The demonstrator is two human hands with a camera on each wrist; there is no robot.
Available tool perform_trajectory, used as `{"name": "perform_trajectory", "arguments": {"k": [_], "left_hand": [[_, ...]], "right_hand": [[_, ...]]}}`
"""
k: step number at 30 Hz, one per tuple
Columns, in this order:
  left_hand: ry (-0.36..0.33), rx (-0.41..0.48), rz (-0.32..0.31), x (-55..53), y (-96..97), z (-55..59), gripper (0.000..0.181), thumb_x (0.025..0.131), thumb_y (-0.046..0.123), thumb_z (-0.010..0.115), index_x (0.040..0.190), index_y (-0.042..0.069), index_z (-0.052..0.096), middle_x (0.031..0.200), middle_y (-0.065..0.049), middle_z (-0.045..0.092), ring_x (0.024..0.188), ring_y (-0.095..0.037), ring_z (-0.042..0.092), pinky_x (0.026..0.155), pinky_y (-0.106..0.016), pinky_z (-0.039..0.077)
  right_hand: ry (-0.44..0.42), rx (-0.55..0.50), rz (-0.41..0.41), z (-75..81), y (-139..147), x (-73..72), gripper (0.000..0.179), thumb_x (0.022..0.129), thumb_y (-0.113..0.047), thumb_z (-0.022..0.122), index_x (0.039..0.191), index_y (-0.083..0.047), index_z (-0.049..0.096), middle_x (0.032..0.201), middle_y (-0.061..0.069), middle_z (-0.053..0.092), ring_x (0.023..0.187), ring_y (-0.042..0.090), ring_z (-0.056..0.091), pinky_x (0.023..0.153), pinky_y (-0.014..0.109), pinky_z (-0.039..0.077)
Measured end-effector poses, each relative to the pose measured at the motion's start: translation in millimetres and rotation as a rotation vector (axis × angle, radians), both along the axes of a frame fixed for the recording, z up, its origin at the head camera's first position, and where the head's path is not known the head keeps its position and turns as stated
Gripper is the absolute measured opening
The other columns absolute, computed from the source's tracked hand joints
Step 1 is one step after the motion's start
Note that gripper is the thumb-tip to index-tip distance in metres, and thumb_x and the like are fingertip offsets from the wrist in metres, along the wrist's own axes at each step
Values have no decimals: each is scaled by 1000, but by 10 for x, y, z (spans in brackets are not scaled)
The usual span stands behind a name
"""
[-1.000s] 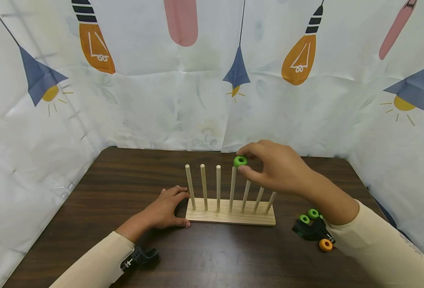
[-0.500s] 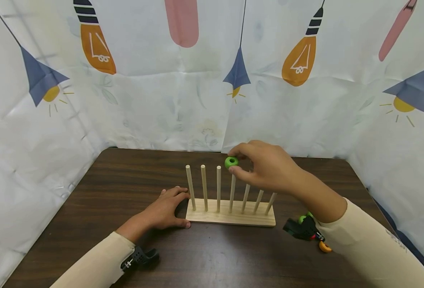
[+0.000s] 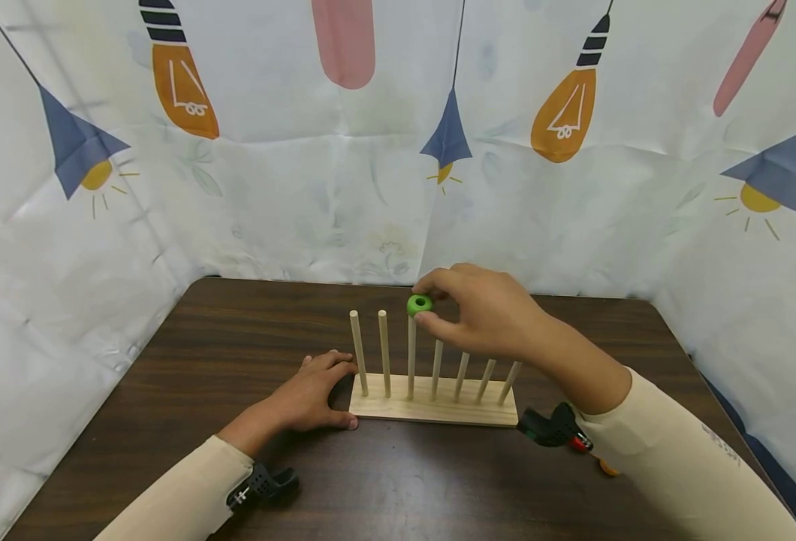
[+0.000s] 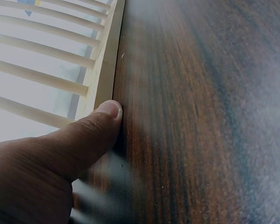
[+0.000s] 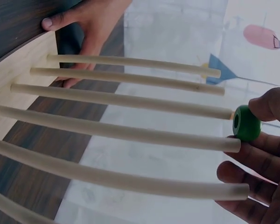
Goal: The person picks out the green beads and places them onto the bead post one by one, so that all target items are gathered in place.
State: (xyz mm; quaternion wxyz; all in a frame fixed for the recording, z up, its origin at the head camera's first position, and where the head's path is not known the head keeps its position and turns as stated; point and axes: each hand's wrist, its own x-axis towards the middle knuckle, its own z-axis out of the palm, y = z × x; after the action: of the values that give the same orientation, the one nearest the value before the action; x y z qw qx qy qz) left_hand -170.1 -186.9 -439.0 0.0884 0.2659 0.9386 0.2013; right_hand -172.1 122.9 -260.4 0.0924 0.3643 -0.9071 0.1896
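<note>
A pale wooden peg rack [image 3: 432,410], a flat base with a row of several upright dowels, stands mid-table. My right hand [image 3: 486,312] pinches a green ring-shaped bead [image 3: 419,305] between thumb and fingers, right at the top of the third peg [image 3: 411,353] from the left. In the right wrist view the hole of the green bead [image 5: 246,123] shows beside that peg's tip. My left hand [image 3: 313,392] holds the rack's left end, with its thumb [image 4: 95,130] against the front edge and its fingers round toward the back.
An orange bead [image 3: 608,467] and a red piece [image 3: 578,444] lie on the dark wooden table [image 3: 398,488], partly hidden by my right sleeve [image 3: 648,436] and its black wrist mount [image 3: 552,426]. A printed white cloth [image 3: 290,195] hangs behind the table.
My right hand has moved left with the green bead, from the fourth peg's top to the third's. The right sleeve now covers the loose green beads. The left hand stays put.
</note>
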Motion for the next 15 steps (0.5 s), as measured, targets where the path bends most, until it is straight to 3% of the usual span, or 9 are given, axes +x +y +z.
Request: {"name": "perform_trajectory", "arguments": {"k": [15], "left_hand": [[-5, 13, 2, 8, 12, 21, 78, 79, 49, 87, 140, 10, 58, 153, -19, 43, 147, -46, 30, 114, -72, 17]], "right_hand": [[-14, 1, 23, 43, -171, -27, 27, 97, -37, 72, 118, -20, 70, 103, -10, 66, 94, 6, 63, 73, 33, 54]]}}
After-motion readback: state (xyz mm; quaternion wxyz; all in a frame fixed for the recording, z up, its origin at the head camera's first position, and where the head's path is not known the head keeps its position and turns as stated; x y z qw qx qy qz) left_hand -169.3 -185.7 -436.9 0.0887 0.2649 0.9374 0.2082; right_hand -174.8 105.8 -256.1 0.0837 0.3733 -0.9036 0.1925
